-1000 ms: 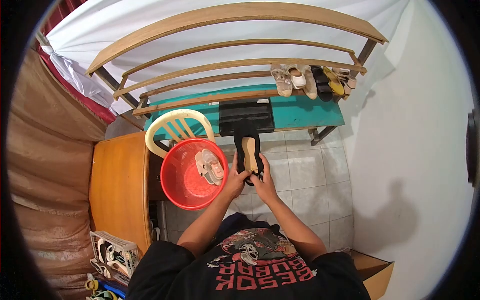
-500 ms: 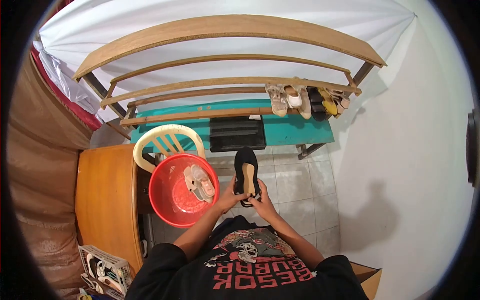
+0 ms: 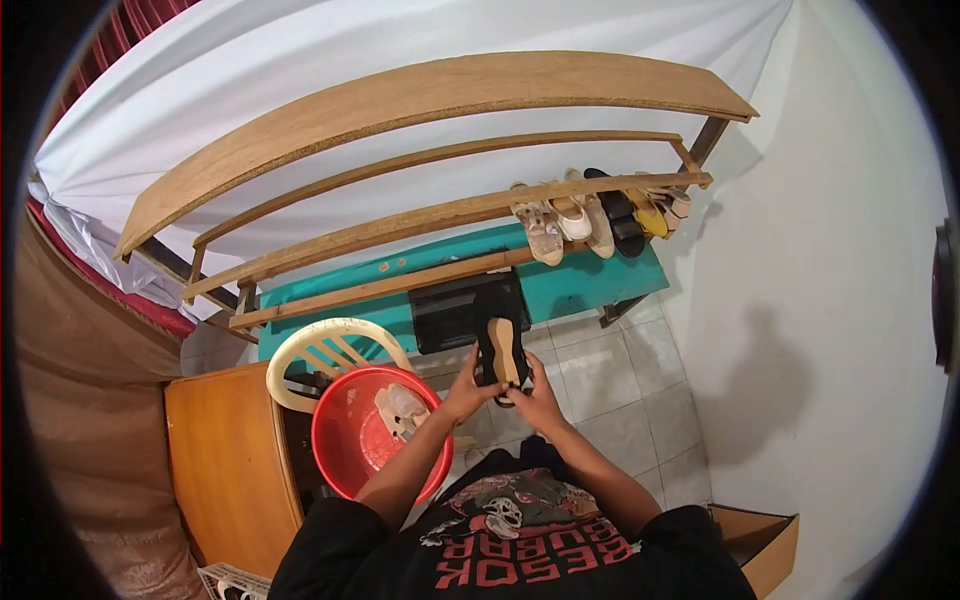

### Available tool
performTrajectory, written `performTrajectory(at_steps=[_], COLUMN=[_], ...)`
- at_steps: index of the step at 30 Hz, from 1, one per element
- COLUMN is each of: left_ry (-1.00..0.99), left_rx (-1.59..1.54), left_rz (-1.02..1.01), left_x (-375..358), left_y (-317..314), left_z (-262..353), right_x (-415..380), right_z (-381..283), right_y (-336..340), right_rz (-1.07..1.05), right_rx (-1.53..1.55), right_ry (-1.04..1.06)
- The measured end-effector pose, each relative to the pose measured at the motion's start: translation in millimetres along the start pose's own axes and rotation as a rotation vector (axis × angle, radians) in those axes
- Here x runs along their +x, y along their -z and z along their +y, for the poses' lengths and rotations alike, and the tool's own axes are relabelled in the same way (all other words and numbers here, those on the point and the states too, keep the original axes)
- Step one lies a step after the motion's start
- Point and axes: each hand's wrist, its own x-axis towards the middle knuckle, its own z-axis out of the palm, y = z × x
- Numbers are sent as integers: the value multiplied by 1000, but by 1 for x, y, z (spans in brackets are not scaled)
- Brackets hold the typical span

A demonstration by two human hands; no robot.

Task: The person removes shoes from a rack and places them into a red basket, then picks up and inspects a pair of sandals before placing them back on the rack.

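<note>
A black shoe with a tan insole (image 3: pixel 503 347) is held in front of me, toe pointing away toward the bench. My left hand (image 3: pixel 468 392) grips its left side near the heel. On the opposite side, my right hand (image 3: pixel 537 397) grips the heel end, thumb at the back opening. Left of my hands, a red basin (image 3: pixel 340 440) sits on a cream plastic chair (image 3: pixel 290 362), and pale shoes (image 3: pixel 402 410) lie inside it, partly covered by its rim and my left forearm.
Beyond the shoe stands a teal bench (image 3: pixel 570 290) with a black case (image 3: pixel 440 312) on it. Above, a wooden rack (image 3: pixel 440 100) carries several shoes (image 3: pixel 597 222) at its right end. A wooden cabinet (image 3: pixel 220 450) is at left, a cardboard box (image 3: pixel 765 545) at lower right.
My view has tilted and shifted, so the rack and basin sit lower in it. Both hands keep hold of the black shoe, which now overlaps the black case.
</note>
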Motion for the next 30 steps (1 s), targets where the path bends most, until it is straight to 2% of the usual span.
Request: performTrajectory(at_steps=[7, 10, 14, 16, 18, 19, 20, 21, 23, 24, 26, 27, 28, 30], left_ry=[107, 37, 92, 97, 87, 58, 71, 62, 138, 84, 57, 28, 107, 66], left_rx=[200, 300, 233, 313, 314, 319, 217, 234, 306, 372, 342, 304, 314, 215], left_rz=[93, 162, 202, 288, 344, 384, 381, 380, 361, 348, 325, 313, 336, 304], left_x=[42, 67, 86, 89, 93, 100, 105, 113, 126, 139, 156, 165, 169, 190], left_y=[-35, -34, -56, -64, -68, -67, -65, -60, -48, -25, -10, -6, -16, 7], left_z=[42, 15, 16, 11, 1, 1, 2, 9, 20, 0, 12, 21, 51, 38], right_x=[44, 60, 77, 86, 90, 99, 110, 119, 133, 143, 168, 178, 191, 214], right_z=[-35, -31, -26, -7, -11, -18, 0, -4, -9, -7, -3, -9, -17, -30], right_y=[43, 61, 81, 84, 89, 90, 87, 85, 78, 72, 62, 59, 57, 52], right_rz=[-54, -74, -99, -98, -126, -137, -112, -107, -126, -119, -30, -30, -71, -117], right_rx=[-80, -156, -217, -235, -276, -320, -319, -306, -260, -251, -381, -391, -374, -390], right_ry=[-14, 22, -37, 28, -11, -32, 86, 98, 36, 34, 178, 169, 118, 55])
